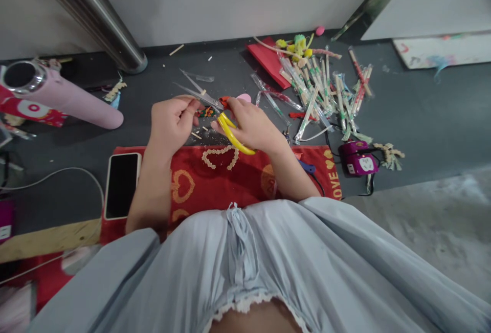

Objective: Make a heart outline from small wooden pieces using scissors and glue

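My right hand [251, 123] grips yellow-handled scissors [233, 136]. Their metal blades stand apart and point up and left, with a small pale bit at the blades. Close by on the left, my left hand [172, 120] has thumb and fingertips pinched together near the blades; what they hold is too small to make out. A patterned green and red piece [207, 112] shows between the hands, and an orange-red scrap [224, 101] lies by my right fingers. Below them, a pale beaded strand [219, 153] curves on a red towel [245, 179]. Crumbs and short stick pieces are scattered around.
Several wrapped sticks [307, 87] lie in a heap at the right, beside a red envelope [268, 59]. A purple device [358, 159] sits right of the towel. At the left are a phone [123, 185], a pink tumbler [80, 97] and a metal post [107, 21].
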Demonstrator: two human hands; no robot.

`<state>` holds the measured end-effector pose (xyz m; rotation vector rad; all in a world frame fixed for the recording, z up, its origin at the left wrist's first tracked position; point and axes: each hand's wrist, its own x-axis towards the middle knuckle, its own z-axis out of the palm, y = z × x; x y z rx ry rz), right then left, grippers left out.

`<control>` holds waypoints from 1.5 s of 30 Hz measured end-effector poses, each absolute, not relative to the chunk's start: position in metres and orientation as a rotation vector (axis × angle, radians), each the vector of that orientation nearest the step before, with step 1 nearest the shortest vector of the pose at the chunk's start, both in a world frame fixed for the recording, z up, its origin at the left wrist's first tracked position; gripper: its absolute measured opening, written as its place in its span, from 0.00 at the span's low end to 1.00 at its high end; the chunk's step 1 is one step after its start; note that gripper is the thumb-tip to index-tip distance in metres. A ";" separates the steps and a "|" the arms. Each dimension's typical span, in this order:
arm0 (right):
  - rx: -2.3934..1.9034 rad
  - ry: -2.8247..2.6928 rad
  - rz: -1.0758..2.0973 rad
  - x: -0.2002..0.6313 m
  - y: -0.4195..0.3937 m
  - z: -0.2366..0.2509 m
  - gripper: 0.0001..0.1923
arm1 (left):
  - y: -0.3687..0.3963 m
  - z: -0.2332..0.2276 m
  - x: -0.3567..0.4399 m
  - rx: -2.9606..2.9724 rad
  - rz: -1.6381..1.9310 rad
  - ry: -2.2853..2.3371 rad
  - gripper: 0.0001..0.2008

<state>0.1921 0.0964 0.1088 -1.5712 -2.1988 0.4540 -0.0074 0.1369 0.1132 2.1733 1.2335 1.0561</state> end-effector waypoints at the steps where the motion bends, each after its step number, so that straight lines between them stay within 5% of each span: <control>1: -1.561 -2.202 0.449 0.192 0.096 0.109 0.40 | 0.137 0.114 -0.008 2.133 1.052 1.201 0.18; 16: -1.728 -2.158 0.592 0.178 0.092 0.123 0.34 | 0.132 0.119 -0.012 2.128 0.930 1.329 0.20; 45: -1.632 -2.196 0.543 0.194 0.095 0.114 0.41 | 0.137 0.107 -0.002 2.298 0.844 1.347 0.18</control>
